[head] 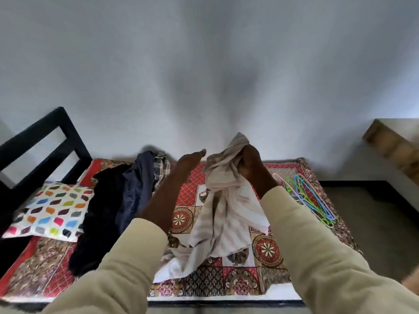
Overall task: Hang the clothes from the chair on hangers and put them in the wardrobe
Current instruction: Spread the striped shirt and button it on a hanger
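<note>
Right hand [249, 166] gripping striped garment [224, 214] above bed [267, 277], left hand [189, 163] open

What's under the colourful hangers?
The hangers lie on the patterned bedspread, near its right edge. The mattress beneath the bedspread is covered, so it cannot be seen.

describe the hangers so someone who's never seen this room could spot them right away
Start at the bed with the red patterned bedspread. Go to its right edge, past the pale striped garment held up by the right hand. There lies a loose pile of thin plastic hangers, neon green, blue and pink, unlike any clothes nearby.
</note>
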